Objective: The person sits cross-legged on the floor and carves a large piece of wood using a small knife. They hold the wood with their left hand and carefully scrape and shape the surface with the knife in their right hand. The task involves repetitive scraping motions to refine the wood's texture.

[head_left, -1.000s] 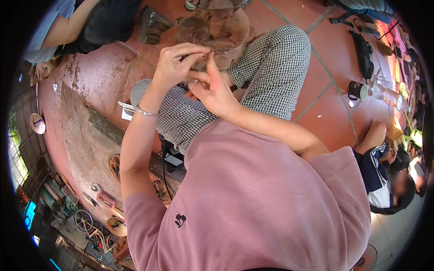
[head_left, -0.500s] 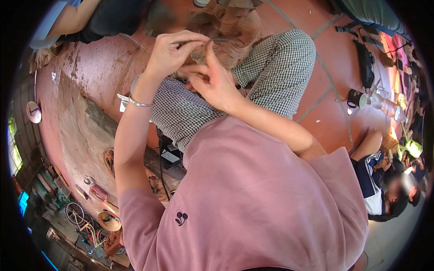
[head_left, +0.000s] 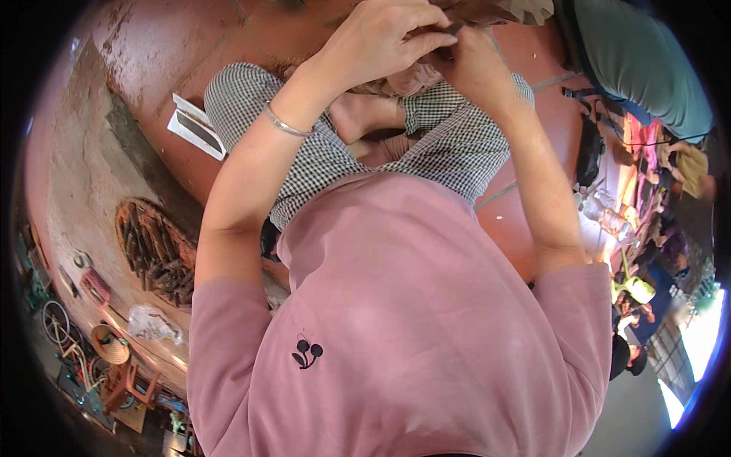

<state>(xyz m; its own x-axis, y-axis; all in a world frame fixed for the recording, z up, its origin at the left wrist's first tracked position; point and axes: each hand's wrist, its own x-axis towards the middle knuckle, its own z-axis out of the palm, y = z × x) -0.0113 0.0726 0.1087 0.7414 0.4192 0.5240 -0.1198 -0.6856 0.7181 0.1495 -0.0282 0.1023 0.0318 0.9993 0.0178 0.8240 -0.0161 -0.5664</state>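
Note:
My left hand, with a silver bangle on its wrist, is at the top of the view, its fingers closed on a dark brown piece. Right beside it, my right hand is curled in against the same piece; its fingertips are mostly hidden. What the piece is cannot be made out. Both hands are above crumpled, brown, leaf-like sheets, beyond my crossed legs in checked trousers. More pale brown sheet shows below the hands, near my bare foot.
To my left, a round basket holds several dark brown rolls. A white open box lies by my knee, and a clear plastic bag past the basket. At right are a black bag, plastic bottles and another person's leg.
Both hands have moved away from me and to the right, over the brown sheets. My right hand's extended fingers have curled in. The view has shifted, bringing the basket of rolls into sight.

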